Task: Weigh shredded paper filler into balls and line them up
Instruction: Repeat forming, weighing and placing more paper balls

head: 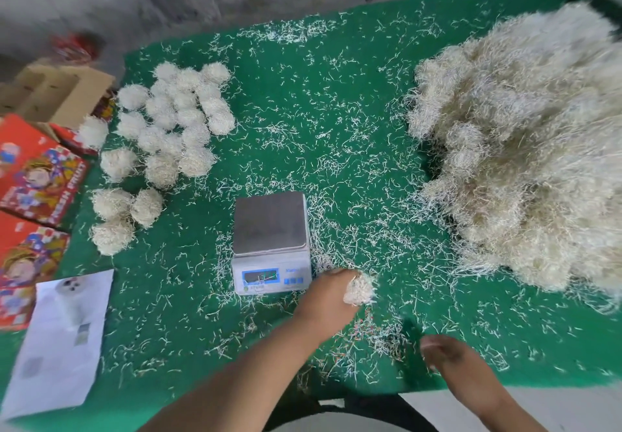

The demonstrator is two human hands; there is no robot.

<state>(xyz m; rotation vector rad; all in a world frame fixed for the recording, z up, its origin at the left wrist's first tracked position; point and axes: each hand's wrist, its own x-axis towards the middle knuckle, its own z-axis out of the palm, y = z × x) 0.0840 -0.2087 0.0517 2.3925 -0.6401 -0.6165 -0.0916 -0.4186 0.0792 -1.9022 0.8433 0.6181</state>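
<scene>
Beside the scale (271, 241), small paper wad (359, 292) pinched in left hand (328, 300); right hand (444, 352) blurred, grip unclear.

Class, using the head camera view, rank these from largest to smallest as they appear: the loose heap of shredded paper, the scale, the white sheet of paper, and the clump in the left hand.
1. Loose heap
2. White sheet, though it lies nearer the camera than the scale
3. Scale
4. Clump held by the left hand
</scene>
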